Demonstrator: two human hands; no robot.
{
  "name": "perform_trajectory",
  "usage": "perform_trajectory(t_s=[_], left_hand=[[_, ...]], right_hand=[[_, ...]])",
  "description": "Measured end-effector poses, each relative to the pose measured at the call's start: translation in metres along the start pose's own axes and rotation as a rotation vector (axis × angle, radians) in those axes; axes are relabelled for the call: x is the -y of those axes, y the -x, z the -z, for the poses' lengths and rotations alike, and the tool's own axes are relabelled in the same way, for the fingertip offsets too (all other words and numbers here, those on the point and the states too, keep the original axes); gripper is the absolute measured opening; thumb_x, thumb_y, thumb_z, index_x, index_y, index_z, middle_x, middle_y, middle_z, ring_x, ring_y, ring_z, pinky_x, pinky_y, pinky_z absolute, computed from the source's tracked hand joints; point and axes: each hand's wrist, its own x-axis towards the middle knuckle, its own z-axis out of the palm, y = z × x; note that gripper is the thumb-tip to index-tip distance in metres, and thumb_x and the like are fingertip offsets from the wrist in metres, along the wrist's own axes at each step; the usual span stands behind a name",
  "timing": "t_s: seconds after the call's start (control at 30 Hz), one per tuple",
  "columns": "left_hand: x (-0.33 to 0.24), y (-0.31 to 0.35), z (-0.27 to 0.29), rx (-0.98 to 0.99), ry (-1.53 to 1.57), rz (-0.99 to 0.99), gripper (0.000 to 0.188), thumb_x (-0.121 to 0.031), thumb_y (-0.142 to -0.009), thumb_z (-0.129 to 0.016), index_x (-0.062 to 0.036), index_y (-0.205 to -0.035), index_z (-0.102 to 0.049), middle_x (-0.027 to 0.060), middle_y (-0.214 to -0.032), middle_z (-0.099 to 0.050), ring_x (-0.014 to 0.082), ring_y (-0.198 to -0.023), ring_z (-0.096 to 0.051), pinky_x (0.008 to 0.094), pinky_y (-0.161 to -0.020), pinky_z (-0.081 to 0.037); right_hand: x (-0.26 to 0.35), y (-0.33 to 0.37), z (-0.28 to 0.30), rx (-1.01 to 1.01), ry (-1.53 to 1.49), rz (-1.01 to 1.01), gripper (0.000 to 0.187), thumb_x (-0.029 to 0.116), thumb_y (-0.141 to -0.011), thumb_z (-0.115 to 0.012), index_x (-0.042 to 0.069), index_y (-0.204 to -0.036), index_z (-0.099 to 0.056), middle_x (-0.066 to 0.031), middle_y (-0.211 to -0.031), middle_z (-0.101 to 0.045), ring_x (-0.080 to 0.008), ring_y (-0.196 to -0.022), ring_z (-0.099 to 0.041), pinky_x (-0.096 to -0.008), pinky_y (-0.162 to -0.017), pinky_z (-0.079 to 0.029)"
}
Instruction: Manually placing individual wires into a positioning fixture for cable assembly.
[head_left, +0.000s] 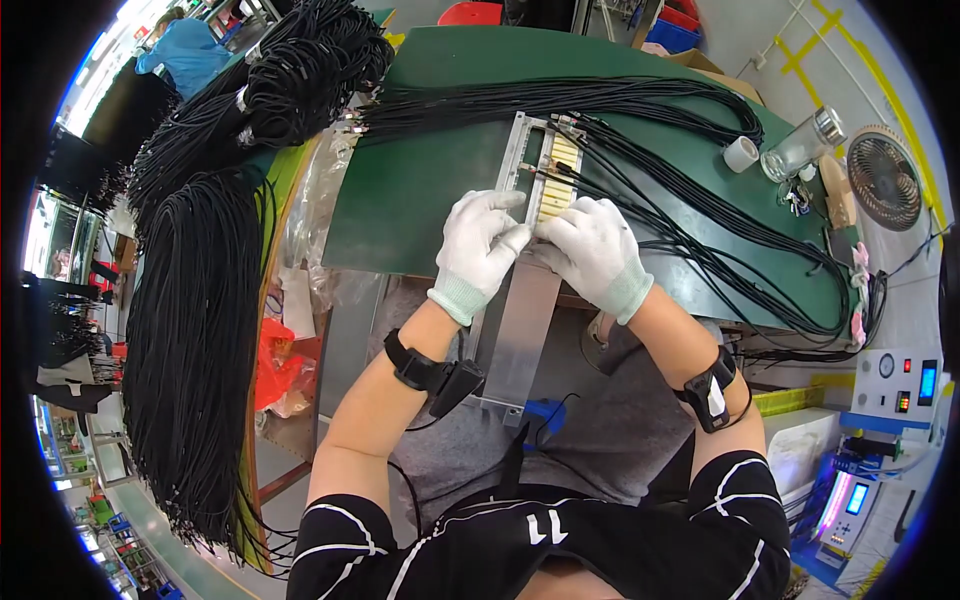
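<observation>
Both my hands wear white gloves with pale green cuffs and meet at a long metal fixture (518,160) that bears a row of yellow blocks (561,165). My left hand (478,243) is closed at the fixture's left side, thumb and fingertips pressed together. Close against its right edge, my right hand (597,250) has its fingers curled in a pinch. Whatever lies between the fingertips is too small and covered to make out. Black cables (640,200) run from the fixture's blocks off to the right, some ends seated near its upper part.
A bundle of black cables (560,95) lies across the back of the green table (420,200). Thick cable hanks (195,350) hang at the left. To the right stand a glass bottle (800,145), a white tape roll (740,154) and a fan (885,178). A person in blue (185,50) is far left.
</observation>
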Motion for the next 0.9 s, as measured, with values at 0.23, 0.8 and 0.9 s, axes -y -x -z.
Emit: perform_trajectory(t_s=[0.23, 0.8, 0.9], left_hand=[[0.006, 0.003, -0.002, -0.107, 0.083, 0.086, 0.014, -0.013, -0.080, -0.071, -0.0030, -0.072, -0.066, 0.0117, -0.112, -0.070, 0.0316, -0.108, -0.059, 0.0429, -0.094, -0.047], [0.026, 0.004, 0.004, -0.065, -0.205, 0.166, 0.022, -0.026, -0.095, -0.061, -0.0078, -0.093, -0.072, 0.0084, -0.105, -0.073, 0.0266, -0.100, -0.066, 0.0455, -0.109, -0.038], [0.027, 0.003, 0.004, -0.078, -0.179, 0.170, 0.021, -0.025, -0.096, -0.060, -0.0078, -0.093, -0.072, 0.0064, -0.102, -0.074, 0.0256, -0.097, -0.068, 0.0468, -0.112, -0.035]], right_hand=[[-0.018, 0.003, 0.006, 0.095, -0.019, -0.134, 0.014, 0.020, -0.078, -0.075, 0.012, -0.087, -0.068, -0.0039, -0.079, -0.066, -0.0265, -0.082, -0.061, -0.0389, -0.076, -0.047], [-0.028, 0.009, 0.010, 0.075, -0.091, -0.240, 0.010, 0.020, -0.081, -0.073, 0.012, -0.078, -0.069, -0.0073, -0.068, -0.063, -0.0281, -0.070, -0.062, -0.0408, -0.065, -0.049], [-0.027, 0.010, 0.009, 0.063, -0.054, -0.275, 0.011, 0.022, -0.081, -0.073, 0.012, -0.078, -0.069, -0.0076, -0.068, -0.062, -0.0287, -0.070, -0.062, -0.0416, -0.064, -0.049]])
